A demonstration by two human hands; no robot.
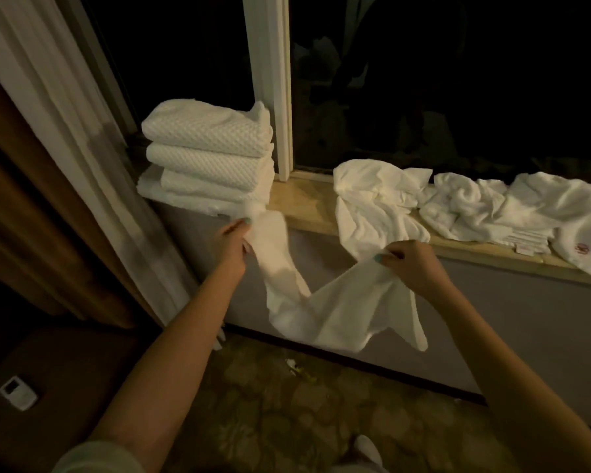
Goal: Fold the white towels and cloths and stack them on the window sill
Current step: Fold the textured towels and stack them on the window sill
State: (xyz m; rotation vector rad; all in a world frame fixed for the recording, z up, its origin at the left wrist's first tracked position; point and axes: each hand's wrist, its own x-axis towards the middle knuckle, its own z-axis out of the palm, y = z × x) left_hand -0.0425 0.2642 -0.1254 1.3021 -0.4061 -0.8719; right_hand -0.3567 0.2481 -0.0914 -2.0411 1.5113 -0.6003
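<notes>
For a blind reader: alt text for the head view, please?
Left hand and right hand pinch a white cloth sagging between them before a window sill. Folded towels are stacked at its left; crumpled cloths lie at right.

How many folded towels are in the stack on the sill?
4 visible, one stack at the window sill's left end: top towel, second, third, bottom. Thinner ones may be hidden between.

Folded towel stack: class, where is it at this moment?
In the head view, the folded towel stack sits at the left end of the window sill, between the curtain and the window frame.
</notes>
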